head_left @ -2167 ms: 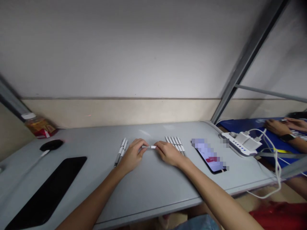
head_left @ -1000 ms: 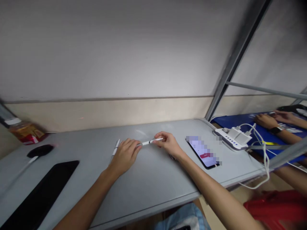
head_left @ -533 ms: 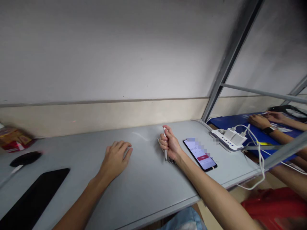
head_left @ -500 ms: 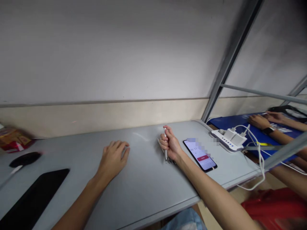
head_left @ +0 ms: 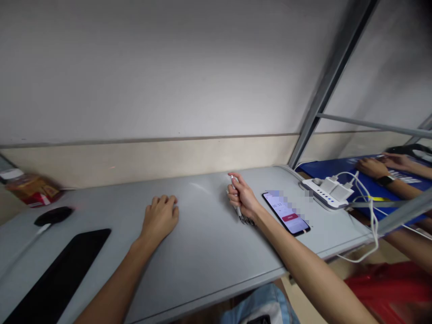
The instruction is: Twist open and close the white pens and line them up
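My right hand is wrapped round a white and silver pen, its thumb and index finger up at the top end. The pen slants, with its tip low toward the desk. Under this hand, more pen-like silver tips show; most of them are hidden by the palm. My left hand rests on the grey desk, fingers curled in toward the thumb. Whatever is under those fingers, if anything, is hidden. A phone with a lit timer screen lies just right of my right hand.
A white power strip with plugs and cables stands at the right edge, by a metal post. Left are a black slab, a dark round charger and a jar. Another person's hands rest over a blue mat.
My left fingers have curled in and the thumb has closed toward them. The pen in my right hand has tilted from nearly upright to slanting. The view has shifted slightly left.
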`<control>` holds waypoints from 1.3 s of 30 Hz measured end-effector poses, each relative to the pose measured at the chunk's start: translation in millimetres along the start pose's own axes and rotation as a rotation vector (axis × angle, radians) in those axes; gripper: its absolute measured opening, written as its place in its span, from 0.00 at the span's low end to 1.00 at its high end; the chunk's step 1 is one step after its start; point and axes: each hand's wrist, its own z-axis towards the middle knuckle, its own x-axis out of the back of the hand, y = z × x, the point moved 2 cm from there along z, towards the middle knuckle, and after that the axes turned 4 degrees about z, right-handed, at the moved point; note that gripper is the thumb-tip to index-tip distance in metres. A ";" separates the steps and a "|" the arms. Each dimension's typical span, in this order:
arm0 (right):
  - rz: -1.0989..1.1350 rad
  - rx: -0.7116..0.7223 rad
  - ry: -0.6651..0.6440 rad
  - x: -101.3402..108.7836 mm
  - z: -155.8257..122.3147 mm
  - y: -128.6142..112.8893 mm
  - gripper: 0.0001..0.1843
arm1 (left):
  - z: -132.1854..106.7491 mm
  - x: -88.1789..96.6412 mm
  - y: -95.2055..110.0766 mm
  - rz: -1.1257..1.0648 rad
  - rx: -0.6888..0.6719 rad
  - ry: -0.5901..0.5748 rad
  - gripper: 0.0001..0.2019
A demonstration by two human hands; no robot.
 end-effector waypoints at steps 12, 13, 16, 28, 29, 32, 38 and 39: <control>-0.281 0.035 0.078 3.9 10.6 12.9 0.17 | -1.8 3.5 1.7 0.028 0.084 -0.037 0.17; -0.364 0.072 0.092 4.8 11.9 14.6 0.16 | -1.6 3.0 1.3 0.025 0.085 -0.038 0.16; -0.708 0.217 0.154 9.1 14.5 16.2 0.13 | -1.3 0.6 0.4 0.020 0.080 -0.035 0.16; -1.742 0.167 0.136 21.9 14.5 14.5 0.16 | -3.5 -2.3 3.0 -0.012 0.055 -0.043 0.15; -1.764 0.177 0.119 21.9 13.9 14.4 0.17 | -3.5 -2.8 2.9 -0.015 0.057 -0.045 0.15; -1.775 0.183 0.105 21.6 10.5 12.6 0.17 | -2.9 -4.1 3.0 -0.032 0.052 -0.031 0.14; -1.631 0.317 0.027 3.0 -2.0 10.6 0.17 | -3.0 5.0 21.7 -0.391 -0.196 0.033 0.12; -1.599 0.345 -0.044 -2.9 -3.9 12.0 0.19 | -4.0 7.9 27.6 -0.492 -0.240 0.049 0.12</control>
